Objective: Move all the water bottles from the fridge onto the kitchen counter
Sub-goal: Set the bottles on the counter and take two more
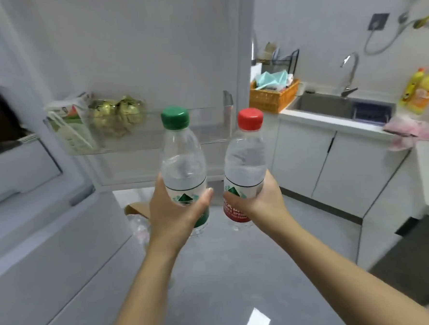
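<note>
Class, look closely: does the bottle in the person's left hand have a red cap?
No: the left hand grips the green-capped bottle, while the red-capped bottle is in the right hand.

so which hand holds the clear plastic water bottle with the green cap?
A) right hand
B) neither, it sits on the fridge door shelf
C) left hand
C: the left hand grips the clear plastic water bottle with the green cap, while the right hand holds the red-capped bottle.
</note>
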`<action>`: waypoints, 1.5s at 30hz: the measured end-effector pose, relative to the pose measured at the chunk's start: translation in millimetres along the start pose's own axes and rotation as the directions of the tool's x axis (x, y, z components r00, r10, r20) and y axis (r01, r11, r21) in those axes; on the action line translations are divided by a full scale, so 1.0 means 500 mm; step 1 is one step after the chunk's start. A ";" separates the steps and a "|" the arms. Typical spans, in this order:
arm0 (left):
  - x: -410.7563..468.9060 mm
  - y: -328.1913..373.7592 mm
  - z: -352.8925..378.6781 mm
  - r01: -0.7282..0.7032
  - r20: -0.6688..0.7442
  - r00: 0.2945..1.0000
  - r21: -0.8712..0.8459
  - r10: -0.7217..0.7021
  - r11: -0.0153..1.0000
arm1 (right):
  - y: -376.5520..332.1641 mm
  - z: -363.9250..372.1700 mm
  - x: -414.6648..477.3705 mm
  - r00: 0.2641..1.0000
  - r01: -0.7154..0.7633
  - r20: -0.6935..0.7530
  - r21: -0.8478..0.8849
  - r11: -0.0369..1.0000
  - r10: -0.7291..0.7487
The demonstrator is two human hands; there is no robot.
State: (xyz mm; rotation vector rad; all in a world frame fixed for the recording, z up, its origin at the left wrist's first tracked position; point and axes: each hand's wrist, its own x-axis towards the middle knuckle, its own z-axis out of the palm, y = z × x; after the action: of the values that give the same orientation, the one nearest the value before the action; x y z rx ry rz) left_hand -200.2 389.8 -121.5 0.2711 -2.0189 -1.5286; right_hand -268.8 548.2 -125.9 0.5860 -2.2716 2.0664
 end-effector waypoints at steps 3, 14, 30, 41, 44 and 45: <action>-0.012 0.019 0.111 -0.005 0.133 0.991 -0.028 0.009 1.000 | 0.020 -0.110 -0.018 0.992 -0.045 -0.121 -0.057 0.997 0.038; 0.047 0.019 0.520 0.064 0.505 0.863 -0.173 0.033 0.983 | 0.125 -0.466 0.005 0.838 -0.190 -0.535 -0.106 0.976 0.105; 0.103 0.076 0.989 0.095 0.804 0.580 -0.226 0.131 0.969 | 0.245 -0.837 0.060 0.503 -0.302 -0.860 -0.077 0.950 0.090; -0.007 0.129 1.222 0.111 0.794 0.602 -0.188 0.084 0.976 | 0.296 -1.103 0.024 0.528 -0.305 -0.842 -0.064 0.950 0.112; -0.041 0.142 1.284 0.124 0.791 0.609 -0.170 0.061 0.977 | 0.312 -1.176 0.009 0.545 -0.327 -0.829 -0.074 0.942 0.124; -0.052 0.146 1.301 0.123 0.793 0.607 -0.163 0.056 0.979 | 0.318 -1.197 0.005 0.547 -0.332 -0.827 -0.073 0.940 0.129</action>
State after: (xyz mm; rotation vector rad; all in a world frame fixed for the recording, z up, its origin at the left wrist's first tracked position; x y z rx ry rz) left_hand -530.9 953.1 -172.8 -0.5902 -2.4597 -2.1073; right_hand -457.6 1132.9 -202.0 -0.6336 -1.9616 1.5688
